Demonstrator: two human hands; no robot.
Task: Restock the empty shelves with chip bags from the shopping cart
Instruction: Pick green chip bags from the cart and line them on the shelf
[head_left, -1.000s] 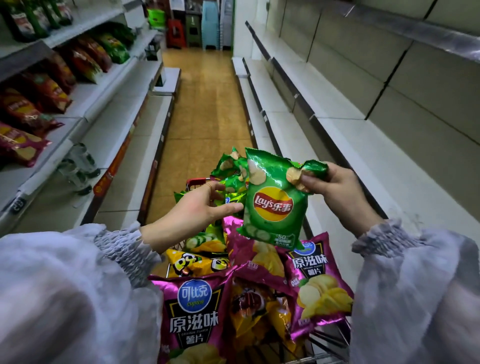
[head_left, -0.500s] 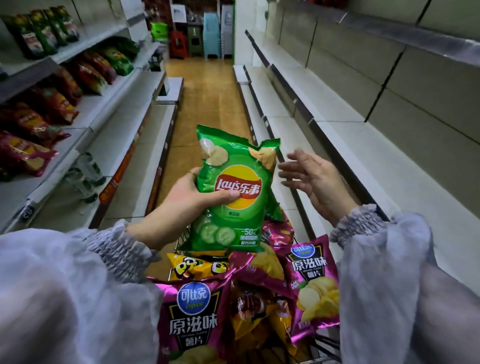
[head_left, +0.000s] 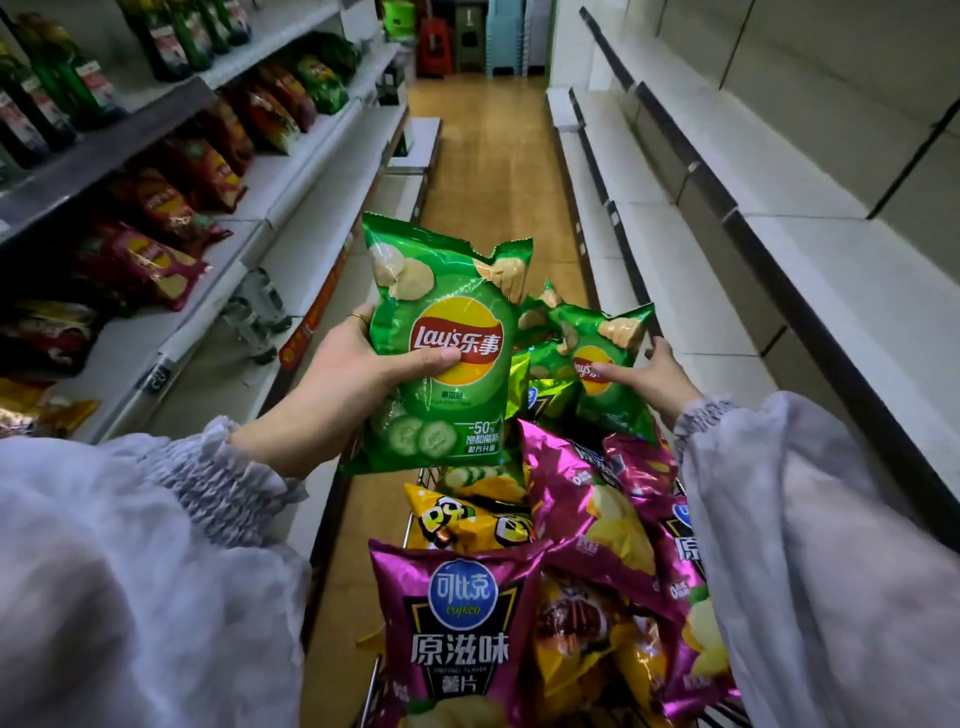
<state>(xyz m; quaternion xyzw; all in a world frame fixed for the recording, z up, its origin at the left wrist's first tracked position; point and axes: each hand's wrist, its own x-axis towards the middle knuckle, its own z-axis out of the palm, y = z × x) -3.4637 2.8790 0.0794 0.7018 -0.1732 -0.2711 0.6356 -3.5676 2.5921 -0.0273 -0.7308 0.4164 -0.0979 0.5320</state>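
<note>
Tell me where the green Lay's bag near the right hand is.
Head view, right of centre: the Lay's bag, gripped by the right hand, sits just beyond the purple bags, right of the raised green bag in the left hand.

A shop, by every sign a supermarket aisle. Tiered shelves (head_left: 322, 156) on the left carry rows of snack bags (head_left: 156, 265) and green bottles (head_left: 67, 88); bare white shelves (head_left: 701, 171) line the right side, and between them on the tan floor (head_left: 483, 171) stands a wire shopping cart (head_left: 420, 475) heaped with chip bags (head_left: 457, 623).
</note>
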